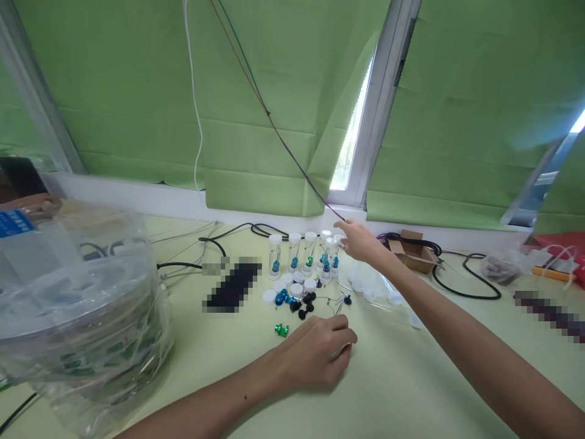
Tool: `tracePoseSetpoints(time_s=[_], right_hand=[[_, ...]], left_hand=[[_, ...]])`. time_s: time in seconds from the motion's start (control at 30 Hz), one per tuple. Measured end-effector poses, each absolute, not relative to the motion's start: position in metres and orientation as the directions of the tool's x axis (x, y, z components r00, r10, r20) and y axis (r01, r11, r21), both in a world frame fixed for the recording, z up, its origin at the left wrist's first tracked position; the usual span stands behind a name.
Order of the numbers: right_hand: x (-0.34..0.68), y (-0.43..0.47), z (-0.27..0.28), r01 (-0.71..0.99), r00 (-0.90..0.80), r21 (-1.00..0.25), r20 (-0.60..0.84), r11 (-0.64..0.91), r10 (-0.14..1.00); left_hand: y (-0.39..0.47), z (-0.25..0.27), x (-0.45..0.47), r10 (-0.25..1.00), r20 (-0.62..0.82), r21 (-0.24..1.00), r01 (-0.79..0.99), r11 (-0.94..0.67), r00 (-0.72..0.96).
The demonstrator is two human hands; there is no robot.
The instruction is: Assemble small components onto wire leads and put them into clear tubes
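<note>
My right hand (pixel 362 242) reaches to the back of the table, its fingers closed at the white cap of the rearmost clear vial (pixel 336 263) on the right. Several other capped vials (pixel 295 253) stand upright beside it, holding blue or green fittings with bent metal pieces. Nearer to me, my left hand (pixel 320 347) rests with its fingers curled; what is between them is hidden. Just beyond its fingertips are thin metal pieces (pixel 339 303). Black parts (pixel 302 312), blue fittings (pixel 283 297), white caps (pixel 269 296) and green fittings (pixel 281 330) lie loose around it.
A plastic-wrapped reel stack (pixel 91 329) fills the left side. Clear plastic bags (pixel 372 283) lie right of the vials, with a cardboard box (pixel 414 253) and black cables (pixel 479 296) behind. A red-and-blue wire (pixel 286 146) hangs diagonally past green blinds (pixel 274 164).
</note>
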State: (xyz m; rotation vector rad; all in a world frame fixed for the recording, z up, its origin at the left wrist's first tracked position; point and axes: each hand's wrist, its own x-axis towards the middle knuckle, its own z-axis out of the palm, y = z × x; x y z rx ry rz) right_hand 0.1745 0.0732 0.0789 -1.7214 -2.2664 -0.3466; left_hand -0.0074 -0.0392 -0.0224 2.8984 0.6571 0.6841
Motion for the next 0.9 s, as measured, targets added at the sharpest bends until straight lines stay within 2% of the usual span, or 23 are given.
tracePoseSetpoints(time_s=[0.2, 0.57, 0.73, 0.9], right_hand=[[0.177, 0.086, 0.082, 0.953, -0.300, 0.022, 0.210, 0.302, 0.931], [0.183, 0.075, 0.088, 0.977, -0.207, 0.003, 0.251, 0.213, 0.946], [0.186, 0.064, 0.096, 0.981, -0.187, -0.004, 0.283, 0.196, 0.941], [0.187, 0.051, 0.110, 0.982, -0.161, -0.039, 0.331, 0.184, 0.930]], left_hand=[[-0.039, -0.022, -0.007, 0.426, 0.401, 0.174, 0.389, -0.905, 0.811], [-0.038, -0.023, -0.006, 0.439, 0.430, 0.179, 0.401, -0.898, 0.789], [-0.037, -0.024, -0.005, 0.511, 0.461, 0.289, 0.421, -0.860, 0.725], [-0.030, -0.024, -0.003, 0.639, 0.521, 0.455, 0.448, -0.769, 0.567]])
